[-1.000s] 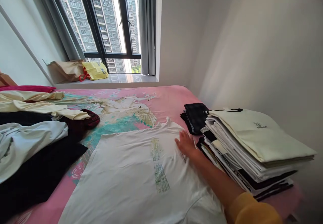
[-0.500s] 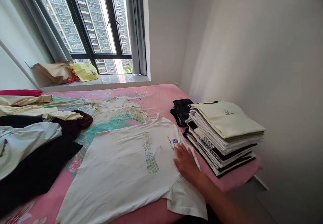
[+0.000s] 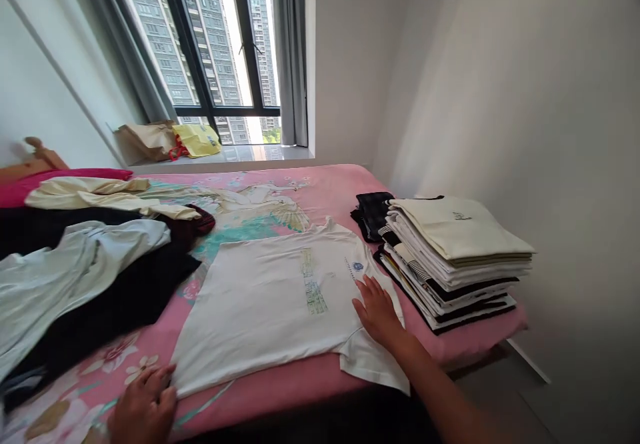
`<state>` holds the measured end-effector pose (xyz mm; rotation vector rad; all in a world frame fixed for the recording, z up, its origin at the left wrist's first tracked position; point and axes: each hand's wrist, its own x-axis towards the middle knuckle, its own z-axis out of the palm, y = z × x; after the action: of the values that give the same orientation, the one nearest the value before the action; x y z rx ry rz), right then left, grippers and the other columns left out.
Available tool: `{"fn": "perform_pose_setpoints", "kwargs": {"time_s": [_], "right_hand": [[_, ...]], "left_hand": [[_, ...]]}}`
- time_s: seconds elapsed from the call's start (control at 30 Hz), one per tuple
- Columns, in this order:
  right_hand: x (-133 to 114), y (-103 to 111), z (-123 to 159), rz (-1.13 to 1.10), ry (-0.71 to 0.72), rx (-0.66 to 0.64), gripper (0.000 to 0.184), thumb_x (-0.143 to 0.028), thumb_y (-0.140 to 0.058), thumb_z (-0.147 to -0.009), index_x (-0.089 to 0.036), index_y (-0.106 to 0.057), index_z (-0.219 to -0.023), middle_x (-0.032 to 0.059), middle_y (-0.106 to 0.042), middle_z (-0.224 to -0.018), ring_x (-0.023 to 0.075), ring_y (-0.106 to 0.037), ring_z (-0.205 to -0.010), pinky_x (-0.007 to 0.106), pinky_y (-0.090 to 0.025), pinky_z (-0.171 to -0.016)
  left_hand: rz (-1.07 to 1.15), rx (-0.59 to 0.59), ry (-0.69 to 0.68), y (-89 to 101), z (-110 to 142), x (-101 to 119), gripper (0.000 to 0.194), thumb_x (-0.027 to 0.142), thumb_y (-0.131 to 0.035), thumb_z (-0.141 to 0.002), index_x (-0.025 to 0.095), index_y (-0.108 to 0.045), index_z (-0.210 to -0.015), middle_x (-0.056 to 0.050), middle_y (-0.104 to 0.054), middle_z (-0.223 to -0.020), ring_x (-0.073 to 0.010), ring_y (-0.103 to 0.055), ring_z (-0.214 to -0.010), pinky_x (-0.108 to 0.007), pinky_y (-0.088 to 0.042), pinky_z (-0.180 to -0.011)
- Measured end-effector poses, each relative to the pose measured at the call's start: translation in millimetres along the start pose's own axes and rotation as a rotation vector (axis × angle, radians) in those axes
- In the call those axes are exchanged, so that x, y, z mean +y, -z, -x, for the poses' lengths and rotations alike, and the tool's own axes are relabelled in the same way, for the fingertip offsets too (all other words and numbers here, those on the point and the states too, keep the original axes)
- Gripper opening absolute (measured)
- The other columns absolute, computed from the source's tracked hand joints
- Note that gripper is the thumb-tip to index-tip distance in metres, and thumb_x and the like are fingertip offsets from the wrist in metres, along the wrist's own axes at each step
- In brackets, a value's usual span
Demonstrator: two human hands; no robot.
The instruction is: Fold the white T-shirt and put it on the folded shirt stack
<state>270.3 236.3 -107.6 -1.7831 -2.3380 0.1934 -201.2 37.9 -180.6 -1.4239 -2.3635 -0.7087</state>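
A white T-shirt (image 3: 260, 297) lies spread flat on the bed, its collar toward the far right and its hem toward the near left. A small blue emblem and a faded green print show on it. Flat on the shirt's chest, below the emblem, rests my right hand (image 3: 379, 314), open with fingers spread. My left hand (image 3: 145, 407) is beside the near corner of the hem, fingers slightly bent and thumb apart; no cloth shows between them.
To the right stands a tall stack of folded clothes (image 3: 460, 231), with folded dark checked cloth (image 3: 373, 214) beside it. Loose clothes (image 3: 100, 257) are heaped at the left. Pink floral bedding (image 3: 335, 187) covers the bed. Paper and yellow bags (image 3: 197, 139) sit on the windowsill.
My left hand has come into view at the lower left, near the hem. The view has turned left, and my right hand stays on the shirt's chest.
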Motion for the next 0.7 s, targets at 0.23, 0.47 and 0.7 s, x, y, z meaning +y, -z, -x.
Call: {"fn": "perform_pose_setpoints", "kwargs": {"time_s": [0.23, 0.47, 0.7], "right_hand": [[32.3, -55.2, 30.6, 0.177, -0.145, -0.072, 0.065, -0.05, -0.024, -0.089, -0.014, -0.025, -0.144, 0.0092, -0.02, -0.15, 0.0236, -0.013, -0.139, 0.048, -0.011, -0.111], [71.7, -42.3, 43.7, 0.229, -0.113, -0.145, 0.058, -0.043, -0.029, -0.087, -0.012, -0.043, -0.134, 0.0108, -0.039, -0.142, 0.027, -0.031, -0.132, 0.05, -0.027, -0.105], [5.0, -9.7, -21.4, -0.031, 0.165, -0.018, 0.05, -0.038, -0.023, -0.092, -0.018, -0.045, -0.132, 0.0067, -0.037, -0.143, 0.0224, -0.024, -0.136, 0.047, -0.021, -0.109]], "left_hand": [[-0.106, -0.026, -0.044, 11.4, 8.2, 2.4, 0.034, 0.024, -0.043, -0.071, 0.023, -0.063, -0.099, -0.007, -0.059, -0.109, -0.0241, -0.054, -0.104, -0.037, -0.041, -0.093], [0.026, -0.075, 0.033, 11.4, 4.9, -7.0, 0.033, 0.024, -0.046, -0.069, 0.021, -0.064, -0.096, -0.007, -0.06, -0.105, -0.0239, -0.053, -0.104, -0.038, -0.04, -0.096], [0.315, -0.116, -0.059, 20.5, -41.5, 90.1, 0.034, 0.021, -0.041, -0.074, 0.021, -0.062, -0.1, -0.005, -0.061, -0.112, -0.0211, -0.053, -0.11, -0.039, -0.039, -0.101]]}}
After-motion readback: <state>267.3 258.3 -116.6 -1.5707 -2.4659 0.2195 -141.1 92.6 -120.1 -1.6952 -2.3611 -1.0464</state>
